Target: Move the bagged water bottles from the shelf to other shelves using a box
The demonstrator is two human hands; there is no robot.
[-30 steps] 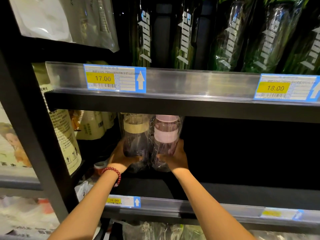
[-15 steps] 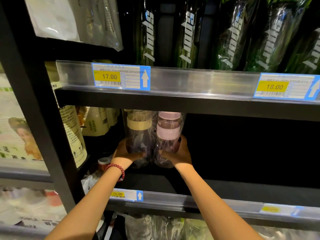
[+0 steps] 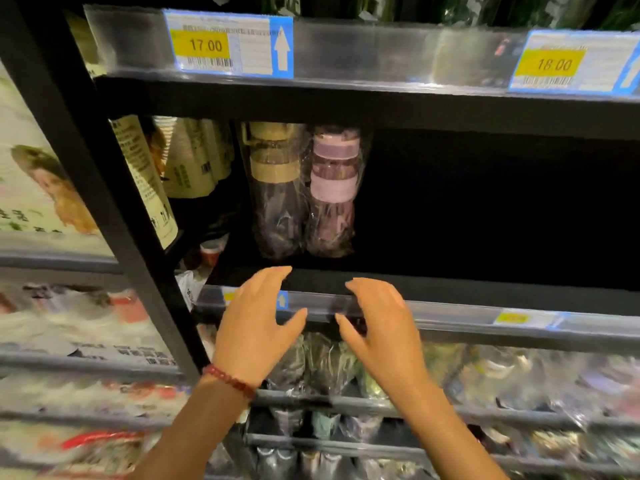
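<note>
Two bagged water bottles stand upright, touching side by side, on the black shelf point(image 3: 450, 282): a yellow-banded bottle point(image 3: 273, 188) and a pink-banded bottle point(image 3: 332, 192), each a dark translucent cylinder in crinkled clear plastic. Left hand point(image 3: 254, 327) and right hand point(image 3: 384, 329) hover below, fingers spread, holding nothing

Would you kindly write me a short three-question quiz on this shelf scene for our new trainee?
1. True or false: the left hand grips the yellow-banded bottle.
2. Which price tag sits on the rail above the two bagged bottles: A) 17.00 B) 18.00 C) 25.00?
3. What colour is the band on the bottle standing right of the yellow-banded one?

Key:
1. False; both it and the right hand are open, in front of the shelf edge, holding nothing.
2. A, the 17.00 tag.
3. Pink.
</note>
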